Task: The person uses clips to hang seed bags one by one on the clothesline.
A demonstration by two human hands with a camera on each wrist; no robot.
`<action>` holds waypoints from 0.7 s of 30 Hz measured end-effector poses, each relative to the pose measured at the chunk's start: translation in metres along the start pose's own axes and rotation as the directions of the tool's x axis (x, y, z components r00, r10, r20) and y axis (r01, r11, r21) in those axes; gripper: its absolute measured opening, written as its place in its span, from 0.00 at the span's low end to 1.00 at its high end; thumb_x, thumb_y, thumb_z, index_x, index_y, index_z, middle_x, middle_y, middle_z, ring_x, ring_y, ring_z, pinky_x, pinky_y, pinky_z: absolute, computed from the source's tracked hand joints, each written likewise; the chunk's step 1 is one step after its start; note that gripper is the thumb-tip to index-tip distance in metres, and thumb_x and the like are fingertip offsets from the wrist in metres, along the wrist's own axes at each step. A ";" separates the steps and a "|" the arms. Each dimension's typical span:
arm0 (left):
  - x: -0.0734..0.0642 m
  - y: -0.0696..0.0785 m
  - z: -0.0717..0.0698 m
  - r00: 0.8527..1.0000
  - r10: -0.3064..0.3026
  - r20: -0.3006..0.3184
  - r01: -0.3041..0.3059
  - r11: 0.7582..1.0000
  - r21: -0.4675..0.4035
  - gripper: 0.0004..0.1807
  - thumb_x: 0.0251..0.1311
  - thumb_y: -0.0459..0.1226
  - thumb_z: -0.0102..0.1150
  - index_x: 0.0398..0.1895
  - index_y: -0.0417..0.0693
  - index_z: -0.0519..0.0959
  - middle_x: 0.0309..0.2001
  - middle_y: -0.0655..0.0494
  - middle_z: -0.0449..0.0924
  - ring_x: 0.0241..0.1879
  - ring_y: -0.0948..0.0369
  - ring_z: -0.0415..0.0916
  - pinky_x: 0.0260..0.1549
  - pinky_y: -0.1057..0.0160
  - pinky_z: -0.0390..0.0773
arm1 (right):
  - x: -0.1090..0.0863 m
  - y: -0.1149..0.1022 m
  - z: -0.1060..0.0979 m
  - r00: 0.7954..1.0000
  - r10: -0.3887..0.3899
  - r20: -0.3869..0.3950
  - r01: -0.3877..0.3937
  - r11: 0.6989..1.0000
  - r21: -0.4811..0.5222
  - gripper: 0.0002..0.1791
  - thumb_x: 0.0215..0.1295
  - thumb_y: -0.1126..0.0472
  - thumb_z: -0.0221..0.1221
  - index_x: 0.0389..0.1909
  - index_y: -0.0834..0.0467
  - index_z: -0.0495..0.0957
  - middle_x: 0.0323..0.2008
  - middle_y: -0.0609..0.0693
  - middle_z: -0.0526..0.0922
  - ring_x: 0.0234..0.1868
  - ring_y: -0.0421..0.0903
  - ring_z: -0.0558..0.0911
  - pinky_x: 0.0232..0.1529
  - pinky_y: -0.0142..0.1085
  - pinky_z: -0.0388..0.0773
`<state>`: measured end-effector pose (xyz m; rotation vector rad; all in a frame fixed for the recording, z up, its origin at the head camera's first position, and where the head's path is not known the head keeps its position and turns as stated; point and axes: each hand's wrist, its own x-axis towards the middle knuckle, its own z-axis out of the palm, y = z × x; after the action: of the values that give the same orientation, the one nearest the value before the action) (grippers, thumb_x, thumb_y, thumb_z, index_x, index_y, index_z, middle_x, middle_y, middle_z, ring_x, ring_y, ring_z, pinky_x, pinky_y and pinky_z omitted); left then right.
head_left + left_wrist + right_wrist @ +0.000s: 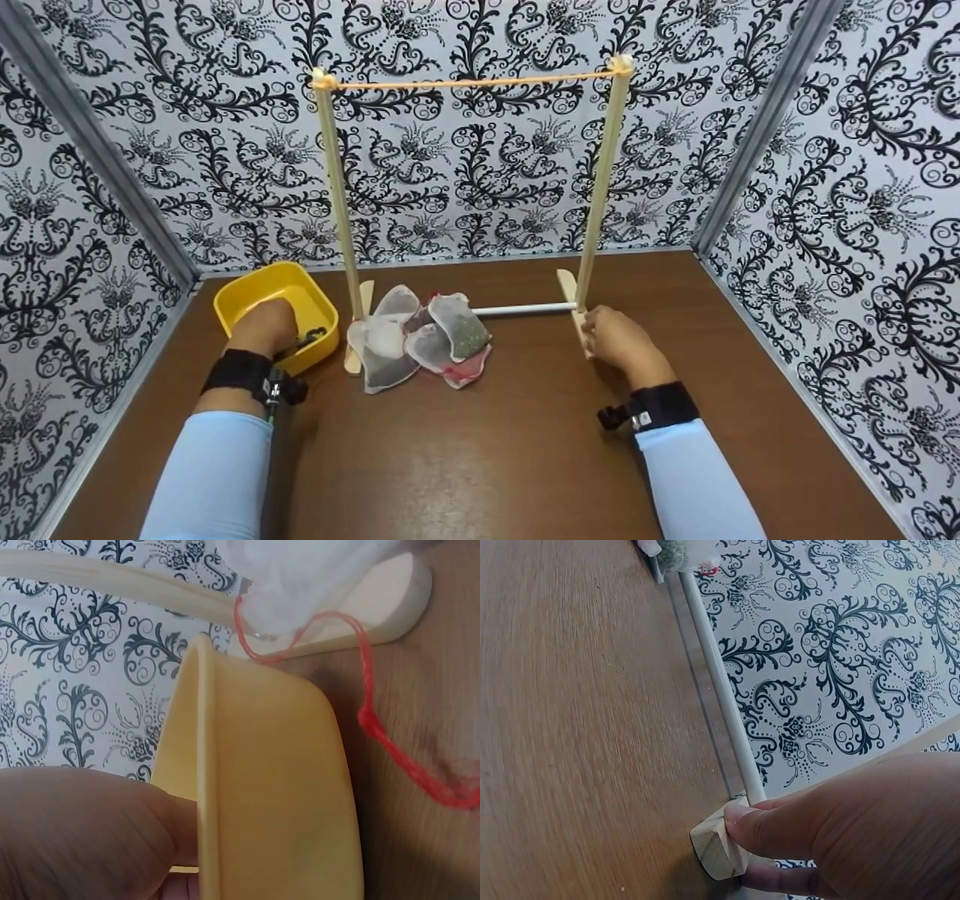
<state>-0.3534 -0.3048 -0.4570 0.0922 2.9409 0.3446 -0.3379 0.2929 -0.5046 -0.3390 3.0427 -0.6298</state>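
Note:
My left hand (264, 328) reaches into a yellow plastic tub (321, 351) at the left. Its fingertips are hidden inside, beside small dark pieces (311, 335), so I cannot tell whether they grasp any. On the right, my right hand (621, 341) pinches the front end of a wooden foot (718, 846) of a stand, thumb on top and fingers at the far side. The stand has two upright wooden posts (606, 157), an orange cord (472, 82) tied between their tops and a white rod (525, 308) low down.
Several white mesh pouches (459, 330), some with dark or green contents and red drawstrings, lie piled at the stand's left foot (352, 361). A red string (367, 720) trails near the tub. Patterned walls (450, 150) close off the brown table (450, 465) behind and at both sides.

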 end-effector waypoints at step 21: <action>-0.021 0.084 -0.007 0.749 -0.147 -0.646 -0.099 0.939 -0.328 0.14 0.80 0.34 0.60 0.59 0.39 0.89 0.56 0.39 0.87 0.54 0.37 0.85 0.55 0.36 0.85 | -0.001 0.001 0.002 1.000 -0.010 -0.003 0.009 1.000 -0.013 0.11 0.75 0.68 0.66 0.53 0.67 0.89 0.59 0.65 0.89 0.52 0.63 0.89 0.59 0.61 0.88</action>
<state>-0.3304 -0.2269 -0.4267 -0.1554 3.4994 1.0940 -0.3365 0.2933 -0.5064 -0.3534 3.0514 -0.6112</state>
